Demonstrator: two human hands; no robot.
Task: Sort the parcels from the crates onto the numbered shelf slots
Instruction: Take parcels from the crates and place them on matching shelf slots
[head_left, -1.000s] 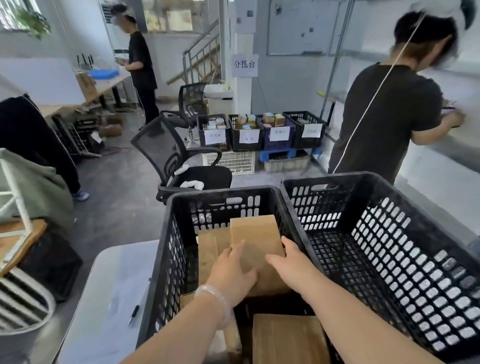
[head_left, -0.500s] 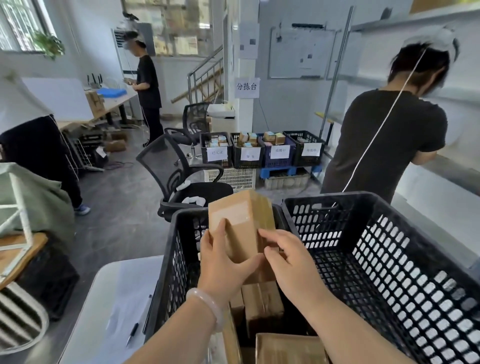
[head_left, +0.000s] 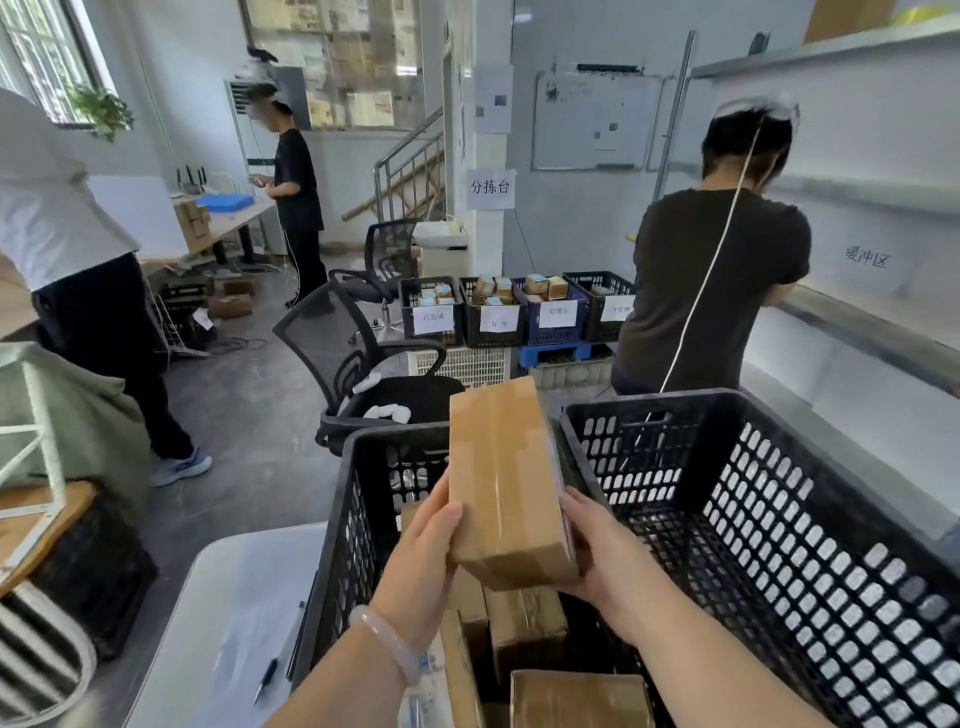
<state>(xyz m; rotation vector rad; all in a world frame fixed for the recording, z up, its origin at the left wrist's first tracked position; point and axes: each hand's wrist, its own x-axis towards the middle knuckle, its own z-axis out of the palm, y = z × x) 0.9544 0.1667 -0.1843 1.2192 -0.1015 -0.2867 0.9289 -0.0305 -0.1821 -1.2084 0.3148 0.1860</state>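
- Shelf (head_left: 857, 317): pale tiers along the right. Slot numbers not legible from here.
- Right crate (head_left: 779, 519): black, slotted walls.
- Left crate (head_left: 353, 519): black, with more brown parcels (head_left: 524, 629) inside.
- Held parcel (head_left: 504, 483): brown box above the left crate. Long axis runs away from the wearer, far end tipped upward.
- Left hand (head_left: 421, 551), right hand (head_left: 597, 551): fingers clasp its near end, one on each side.
- Step: pick done, probably checking the label.
- Next: match the slot number, then carry the box right to the shelf.
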